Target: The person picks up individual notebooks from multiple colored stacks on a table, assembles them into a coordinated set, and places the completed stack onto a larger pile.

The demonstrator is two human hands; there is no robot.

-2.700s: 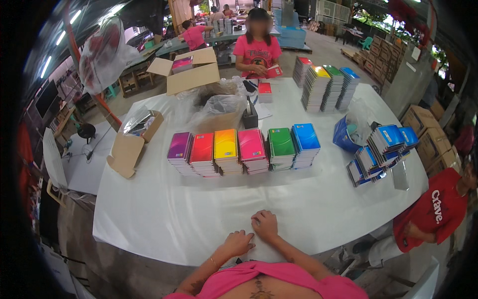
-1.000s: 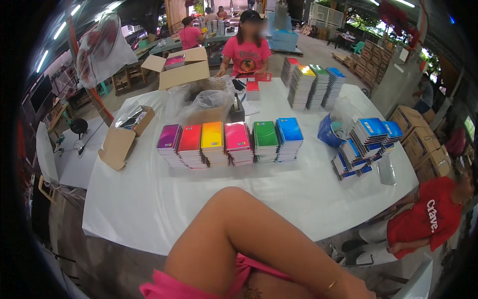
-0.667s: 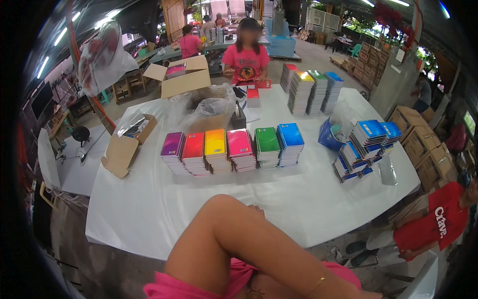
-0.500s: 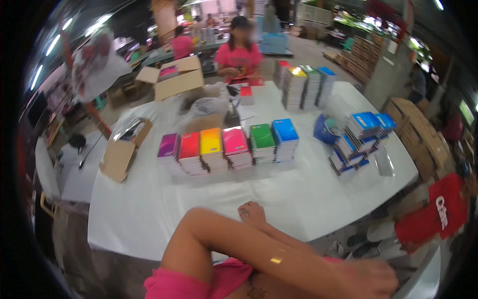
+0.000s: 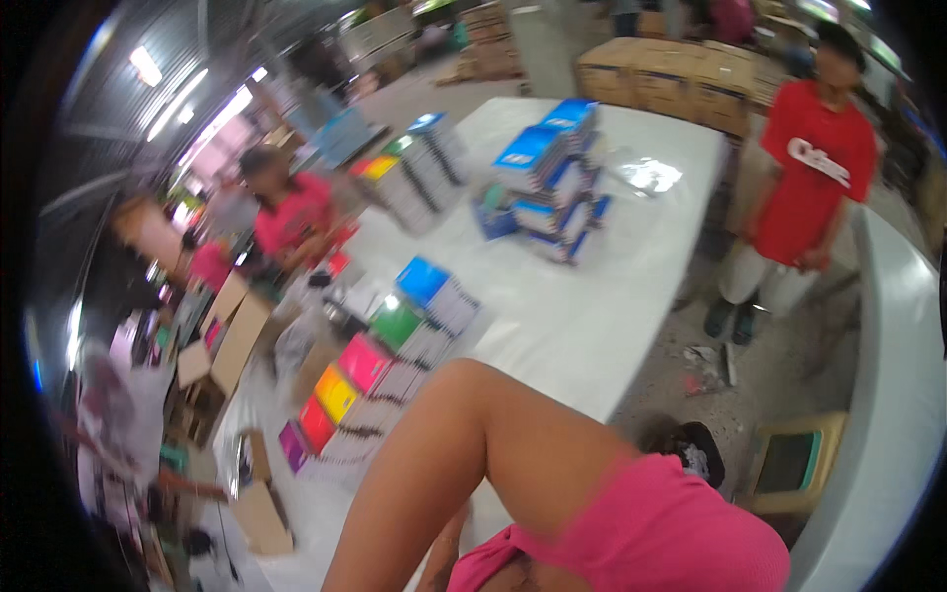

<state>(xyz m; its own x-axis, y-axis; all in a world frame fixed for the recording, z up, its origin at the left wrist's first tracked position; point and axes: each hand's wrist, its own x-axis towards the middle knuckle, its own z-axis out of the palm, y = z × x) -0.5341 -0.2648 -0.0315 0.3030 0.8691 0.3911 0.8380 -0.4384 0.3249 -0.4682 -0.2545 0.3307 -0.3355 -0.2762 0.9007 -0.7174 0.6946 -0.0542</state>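
Neither of my hands shows. My right arm (image 5: 547, 434), in a pink sleeve (image 5: 671, 528), is bent with its elbow raised over the table edge. Its forearm runs down to the lower left and leaves the picture. A strip of my other arm (image 5: 444, 553) shows beneath it. Beyond the elbow stands a row of spiral notebook stacks on the white table (image 5: 552, 316): purple (image 5: 293, 446), red (image 5: 316, 424), yellow (image 5: 336, 393), pink (image 5: 365, 362), green (image 5: 395, 322) and blue (image 5: 424, 282). The picture is smeared by motion.
Blue notebooks (image 5: 538, 153) are piled across the table beside a blue basket (image 5: 493, 219). More tall stacks (image 5: 400, 187) stand farther back. A person in pink (image 5: 293, 217) is across the table; one in red (image 5: 819, 163) stands at right. A stool (image 5: 799, 459) is near me.
My view has swung to the right and tilted. The hand on the table and the hand at lower right have left view. My right elbow has come up.
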